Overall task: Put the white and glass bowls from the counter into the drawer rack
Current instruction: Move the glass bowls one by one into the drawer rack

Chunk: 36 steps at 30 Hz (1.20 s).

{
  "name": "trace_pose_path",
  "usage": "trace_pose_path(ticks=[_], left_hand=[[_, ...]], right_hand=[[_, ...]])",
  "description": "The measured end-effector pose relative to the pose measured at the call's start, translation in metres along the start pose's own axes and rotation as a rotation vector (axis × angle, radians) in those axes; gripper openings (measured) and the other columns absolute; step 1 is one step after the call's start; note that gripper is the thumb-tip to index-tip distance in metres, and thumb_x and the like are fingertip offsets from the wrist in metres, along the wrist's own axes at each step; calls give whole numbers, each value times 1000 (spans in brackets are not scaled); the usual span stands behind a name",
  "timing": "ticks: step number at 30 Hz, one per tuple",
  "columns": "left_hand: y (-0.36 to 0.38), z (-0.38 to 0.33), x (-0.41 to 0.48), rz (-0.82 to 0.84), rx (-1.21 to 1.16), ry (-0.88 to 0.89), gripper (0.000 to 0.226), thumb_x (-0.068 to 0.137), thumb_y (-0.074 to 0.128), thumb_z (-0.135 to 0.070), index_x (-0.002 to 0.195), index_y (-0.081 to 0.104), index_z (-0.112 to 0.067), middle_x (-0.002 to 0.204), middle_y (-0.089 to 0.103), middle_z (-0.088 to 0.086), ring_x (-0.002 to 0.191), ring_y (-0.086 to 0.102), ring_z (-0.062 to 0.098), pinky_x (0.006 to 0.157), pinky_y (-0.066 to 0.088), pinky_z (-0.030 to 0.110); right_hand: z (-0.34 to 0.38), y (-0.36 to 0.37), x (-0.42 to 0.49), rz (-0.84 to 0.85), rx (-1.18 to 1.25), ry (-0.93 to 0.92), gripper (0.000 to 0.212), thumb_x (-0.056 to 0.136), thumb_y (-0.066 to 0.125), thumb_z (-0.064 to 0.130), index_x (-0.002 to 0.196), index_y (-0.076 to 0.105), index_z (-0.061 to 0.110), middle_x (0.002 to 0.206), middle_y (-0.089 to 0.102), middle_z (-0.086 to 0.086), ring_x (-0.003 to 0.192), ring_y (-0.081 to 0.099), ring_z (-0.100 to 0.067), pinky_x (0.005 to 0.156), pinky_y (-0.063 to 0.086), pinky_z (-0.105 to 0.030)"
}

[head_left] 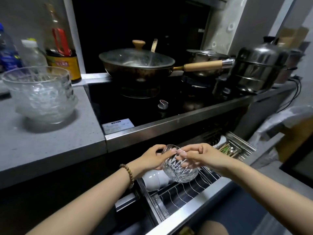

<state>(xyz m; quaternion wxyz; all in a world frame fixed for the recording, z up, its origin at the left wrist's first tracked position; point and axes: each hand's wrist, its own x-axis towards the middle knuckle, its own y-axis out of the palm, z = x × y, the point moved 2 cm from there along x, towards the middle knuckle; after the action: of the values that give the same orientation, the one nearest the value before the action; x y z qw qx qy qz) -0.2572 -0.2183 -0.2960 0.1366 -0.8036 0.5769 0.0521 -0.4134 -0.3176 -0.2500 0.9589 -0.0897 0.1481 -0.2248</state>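
Over the open drawer rack [186,190], both hands — left hand [152,158] and right hand [201,156] — grip a cut-glass bowl [180,168] just beside the white bowls [155,179] already slotted, bare wire slots to its right, while stacked glass bowls [40,94] wait on the counter [50,143].

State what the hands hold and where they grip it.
Both hands, left and right, hold one cut-glass bowl over the drawer rack, fingers on its opposite sides near the rim.
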Motion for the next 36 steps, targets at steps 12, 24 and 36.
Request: trace_pose_path(ticks=[12, 24, 36], left_hand=[[-18, 130, 31, -83, 405, 11, 42, 96, 40, -43, 131, 50, -22, 136, 53, -2, 126, 45, 11, 107, 31, 22], [-12, 193, 25, -103, 805, 72, 61, 96, 28, -52, 149, 20, -23, 157, 17, -9, 146, -6, 8, 119, -6, 34], [-8, 214, 23, -139, 853, 164, 61, 95, 31, -54, 147, 26, -24, 156, 15, -13, 143, -13, 4, 120, 3, 32]], right_hand=[[-92, 26, 67, -3, 259, 420, 9, 84, 66, 12, 91, 73, 12, 78, 77, 2, 66, 71, -6, 59, 55, -18], [-166, 51, 108, 34, 186, 699, 12, 90, 59, 12, 97, 67, 8, 80, 70, -3, 56, 63, -7, 45, 52, -19], [-186, 68, 118, 112, 223, 784, 15, 94, 51, 8, 93, 65, 6, 74, 71, 0, 59, 67, -6, 48, 52, -17]])
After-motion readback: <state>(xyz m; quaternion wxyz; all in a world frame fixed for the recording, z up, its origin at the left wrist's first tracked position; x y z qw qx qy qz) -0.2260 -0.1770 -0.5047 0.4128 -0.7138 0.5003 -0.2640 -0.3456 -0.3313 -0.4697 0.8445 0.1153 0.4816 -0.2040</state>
